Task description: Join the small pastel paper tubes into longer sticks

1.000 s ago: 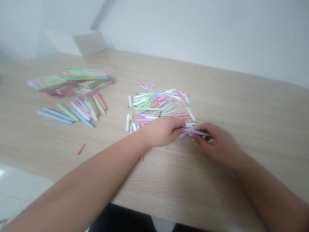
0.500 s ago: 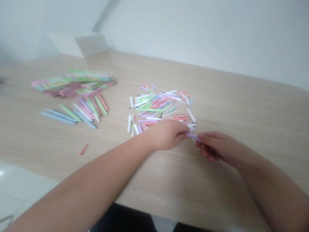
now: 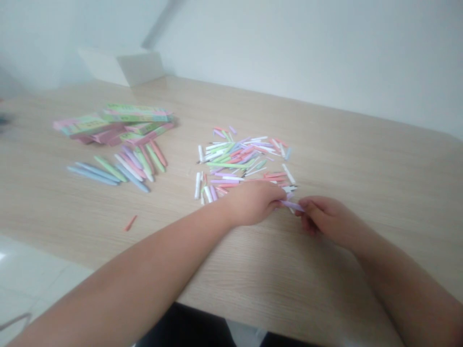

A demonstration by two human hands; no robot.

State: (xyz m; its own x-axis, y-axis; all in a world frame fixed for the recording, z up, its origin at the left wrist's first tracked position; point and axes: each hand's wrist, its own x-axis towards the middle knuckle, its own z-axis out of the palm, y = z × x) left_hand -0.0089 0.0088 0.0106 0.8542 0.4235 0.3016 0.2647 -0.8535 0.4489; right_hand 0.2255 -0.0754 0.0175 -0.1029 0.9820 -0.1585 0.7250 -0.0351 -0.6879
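A purple pen (image 3: 292, 206) spans the gap between my hands, low over the table. My left hand (image 3: 255, 202) is closed on one end of it, back of the hand up. The fingers of my right hand (image 3: 323, 214) pinch the other end. Just beyond my left hand lies a loose pile of pen parts (image 3: 242, 154) in white, green, purple and red, with thin refills and dark tips among them. My left hand and wrist cover the near part of this pile.
To the left lie several whole pens (image 3: 133, 168) in pastel colours. Behind them are stacked green and pink boxes (image 3: 137, 114). A small red part (image 3: 130, 223) lies alone near the table's front edge. A white box-like object (image 3: 141, 67) stands by the wall.
The view has shifted slightly, so everything on the table sits a little further right. Both hands keep hold of the purple pen; the lower fingers of my right hand have curled in slightly.
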